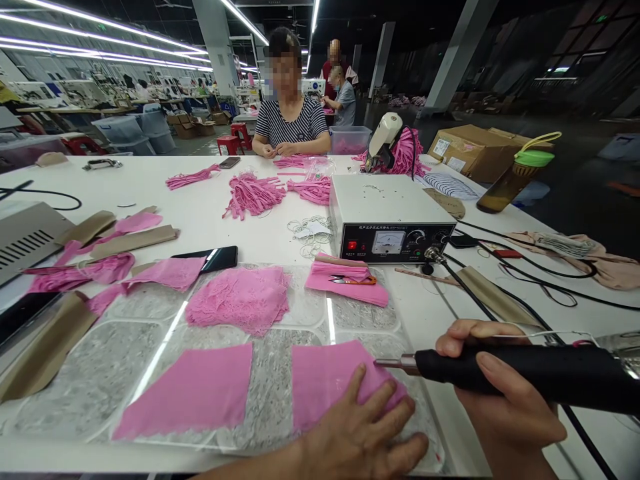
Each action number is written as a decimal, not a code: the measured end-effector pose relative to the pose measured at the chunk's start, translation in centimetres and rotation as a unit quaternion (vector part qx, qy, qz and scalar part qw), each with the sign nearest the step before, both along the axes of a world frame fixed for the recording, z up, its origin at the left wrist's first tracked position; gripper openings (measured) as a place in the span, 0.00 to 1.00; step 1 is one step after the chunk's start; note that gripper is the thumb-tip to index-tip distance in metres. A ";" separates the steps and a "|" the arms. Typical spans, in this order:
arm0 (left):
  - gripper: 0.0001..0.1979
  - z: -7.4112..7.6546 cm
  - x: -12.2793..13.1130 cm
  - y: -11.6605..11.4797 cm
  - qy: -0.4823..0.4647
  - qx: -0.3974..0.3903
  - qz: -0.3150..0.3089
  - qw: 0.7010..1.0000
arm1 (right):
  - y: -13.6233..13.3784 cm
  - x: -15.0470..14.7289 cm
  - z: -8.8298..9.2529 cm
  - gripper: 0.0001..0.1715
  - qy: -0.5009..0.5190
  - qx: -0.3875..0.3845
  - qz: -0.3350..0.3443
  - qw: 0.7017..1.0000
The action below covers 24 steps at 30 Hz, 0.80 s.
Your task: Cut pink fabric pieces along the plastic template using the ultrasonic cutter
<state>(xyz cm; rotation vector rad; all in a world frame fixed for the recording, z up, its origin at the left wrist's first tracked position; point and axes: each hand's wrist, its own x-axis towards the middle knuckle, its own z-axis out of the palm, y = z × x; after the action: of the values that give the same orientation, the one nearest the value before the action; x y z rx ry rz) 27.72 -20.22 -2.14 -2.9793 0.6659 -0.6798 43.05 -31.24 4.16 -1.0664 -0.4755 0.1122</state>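
My left hand lies with spread fingers on a pink fabric piece, holding it flat on a grey marbled mat. In my right hand is a black handheld ultrasonic welder. Its thin metal tip points left and reaches the slanted right edge of that piece; whether it touches I cannot tell. A second pink piece rests flat to the left. Behind them are a pile of pink lace pieces and a pink stack topped by orange-handled thread snips.
A white welder control box stands behind the mat, with black cables running along the right. Bundled pink straps, a phone and a tilted brown bottle are on the table. Across it sits a co-worker.
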 end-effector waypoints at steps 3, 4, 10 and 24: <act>0.23 0.0 -0.1 0.0 0.003 0.000 0.002 1.000 | -0.1 0.0 -0.1 0.06 -0.001 0.000 0.005 1.000; 0.23 0.0 -0.1 0.0 0.004 -0.001 0.003 1.000 | -0.1 0.0 -0.1 0.06 0.001 0.000 0.006 1.000; 0.21 0.4 -0.1 0.0 -0.032 -0.034 -0.005 0.999 | 0.0 0.1 0.2 0.08 0.011 0.011 -0.005 1.000; 0.24 0.4 -0.3 0.4 0.004 -0.079 0.032 0.996 | -0.3 0.1 0.5 0.07 0.001 0.022 0.008 1.000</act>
<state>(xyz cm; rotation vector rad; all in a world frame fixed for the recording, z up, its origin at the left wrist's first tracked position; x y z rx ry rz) 27.41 -19.79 -1.78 -3.1330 0.5369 -0.7491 43.10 -31.49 4.61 -1.0203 -0.4819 0.1164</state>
